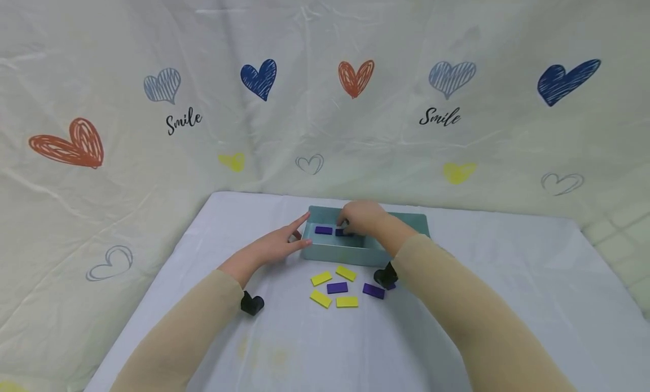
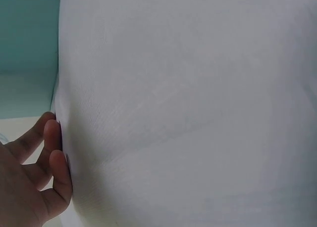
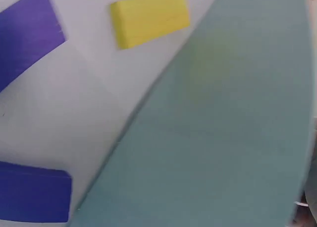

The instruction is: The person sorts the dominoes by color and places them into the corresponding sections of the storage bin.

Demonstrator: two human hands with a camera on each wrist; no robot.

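A blue-green box (image 1: 350, 255) stands on the white table. My left hand (image 1: 276, 245) is at its left end, thumb and forefinger spread straight against the corners; in the left wrist view its other fingers (image 2: 60, 175) rest by the cloth near the box. My right hand (image 1: 363, 217) reaches down inside the box and pinches a purple block (image 1: 339, 232), partly hidden by the fingers. Left of that block, another purple block (image 1: 323, 230) lies on the box floor. The right wrist view mostly shows the box's outer wall (image 3: 198, 133).
In front of the box lie several yellow blocks (image 1: 347, 302) and a few purple blocks (image 1: 337, 288), one partly behind the black wrist camera (image 1: 386, 276) on my right arm. Another black wrist camera (image 1: 252, 303) hangs at the left sleeve. A heart-printed cloth (image 1: 325, 127) rises behind the table.
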